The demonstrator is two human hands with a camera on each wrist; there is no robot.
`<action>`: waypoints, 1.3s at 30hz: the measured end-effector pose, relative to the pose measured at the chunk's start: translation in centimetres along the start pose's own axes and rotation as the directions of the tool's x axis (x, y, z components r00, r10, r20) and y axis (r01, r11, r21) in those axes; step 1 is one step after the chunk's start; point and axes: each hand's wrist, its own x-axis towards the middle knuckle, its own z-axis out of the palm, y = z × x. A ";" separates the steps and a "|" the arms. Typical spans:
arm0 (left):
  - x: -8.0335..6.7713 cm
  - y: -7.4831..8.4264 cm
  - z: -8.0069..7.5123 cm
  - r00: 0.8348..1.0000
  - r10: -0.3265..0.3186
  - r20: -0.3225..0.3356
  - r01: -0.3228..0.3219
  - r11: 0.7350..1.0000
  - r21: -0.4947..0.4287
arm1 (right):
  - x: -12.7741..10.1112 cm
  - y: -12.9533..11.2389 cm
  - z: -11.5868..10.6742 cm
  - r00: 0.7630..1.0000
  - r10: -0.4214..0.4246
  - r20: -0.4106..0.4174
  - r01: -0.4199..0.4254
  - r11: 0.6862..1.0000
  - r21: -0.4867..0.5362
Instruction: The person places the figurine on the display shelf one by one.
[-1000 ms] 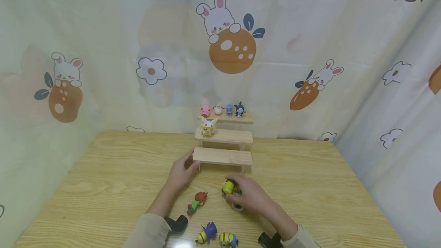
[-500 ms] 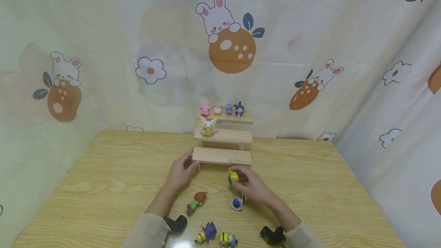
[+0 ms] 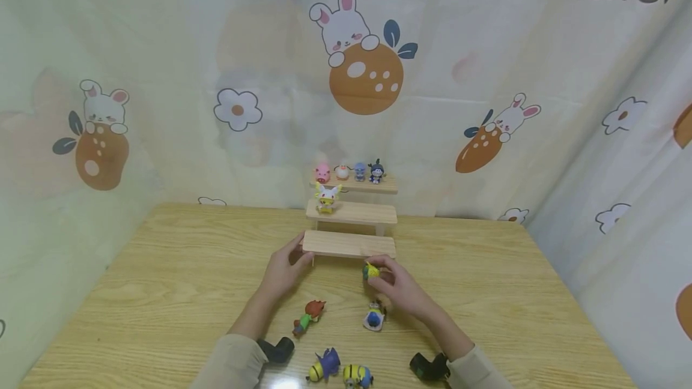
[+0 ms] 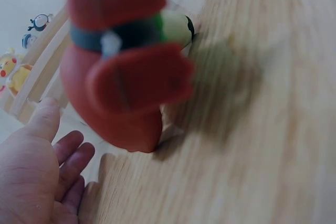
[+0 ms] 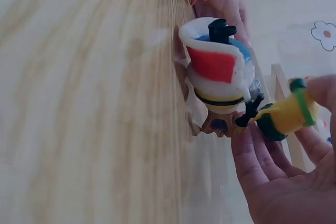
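My right hand (image 3: 402, 290) pinches a small yellow and green minion figure (image 3: 371, 271) just in front of the lowest step. In the right wrist view, the held minion (image 5: 289, 114) shows a green band and dark bottom. My left hand (image 3: 283, 269) holds the left end of the lowest step of a wooden stepped display shelf (image 3: 348, 244), thumb in front and index finger behind; its other fingers hang loose in the left wrist view. A robed minion figure (image 3: 374, 316) lies beneath my right hand. Near my left wrist lies a red-haired figure (image 3: 309, 318) in green.
A caped minion (image 3: 324, 366) and a blue-and-yellow minion (image 3: 358, 375) lie near the front edge. On the top step stand several figures, including a pink pig (image 3: 322, 173). A white-eared yellow figure (image 3: 326, 200) stands on the middle step. A printed curtain (image 3: 270, 149) hangs behind.
My right hand has lifted the yellow and green minion and moved it forward and slightly right, toward the lowest step, uncovering the robed minion. My left hand has stayed at the shelf.
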 end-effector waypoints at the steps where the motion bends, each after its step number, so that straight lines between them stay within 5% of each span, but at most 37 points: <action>1: 0.0 0.0 0.0 1.000 -0.003 0.000 0.003 1.000 0.001 | 0.0 0.0 0.0 1.000 0.001 0.001 -0.001 1.000 0.019; 5: -0.1 0.1 -0.2 1.000 0.002 -0.005 -0.002 1.000 0.011 | 0.1 -0.6 0.1 0.998 0.046 0.030 -0.051 0.982 0.182; 9: -0.1 0.2 -0.3 1.000 0.004 -0.011 -0.004 1.000 0.015 | 0.1 -1.3 0.2 0.991 0.112 0.073 -0.131 0.919 0.373; 12: -0.1 0.3 -0.4 1.000 0.004 -0.015 -0.004 1.000 0.016 | 0.1 -1.8 0.4 0.987 0.135 0.088 -0.160 0.891 0.424; 26: -0.1 0.4 -0.8 0.999 -0.024 -0.021 0.025 0.999 0.033 | 0.4 -2.0 0.2 0.994 0.094 -0.057 -0.087 0.990 0.113; 39: 0.0 -0.1 0.1 1.000 0.004 -0.011 -0.004 1.000 0.027 | 0.7 -4.1 -1.8 0.976 0.026 -0.217 -0.069 0.979 -0.194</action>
